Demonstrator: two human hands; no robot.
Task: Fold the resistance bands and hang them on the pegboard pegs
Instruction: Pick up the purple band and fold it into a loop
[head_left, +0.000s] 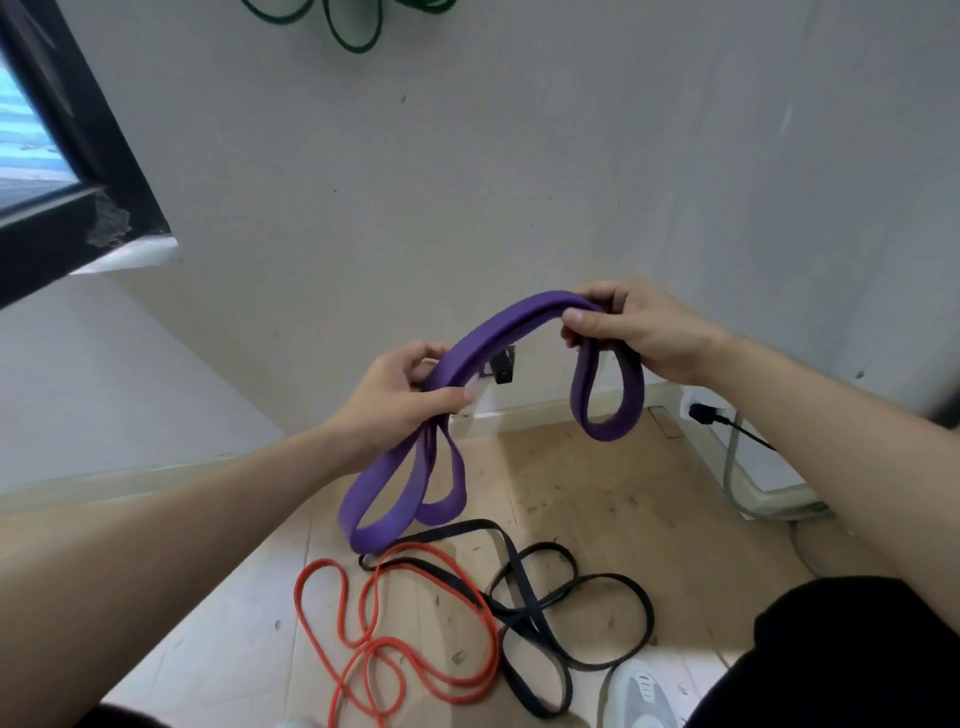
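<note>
Green bands (353, 26) cut off above.

Purple band (511, 332), orange band (395, 629), black band (571, 613), dark green bands (353, 31), pale wood-grain floor (597, 493).

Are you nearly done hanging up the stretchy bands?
Not quite. Green bands already hang on the wall. The purple band is folded between the left hand and right hand, not yet hung. The orange band and black band lie unfolded on the floor.
</note>
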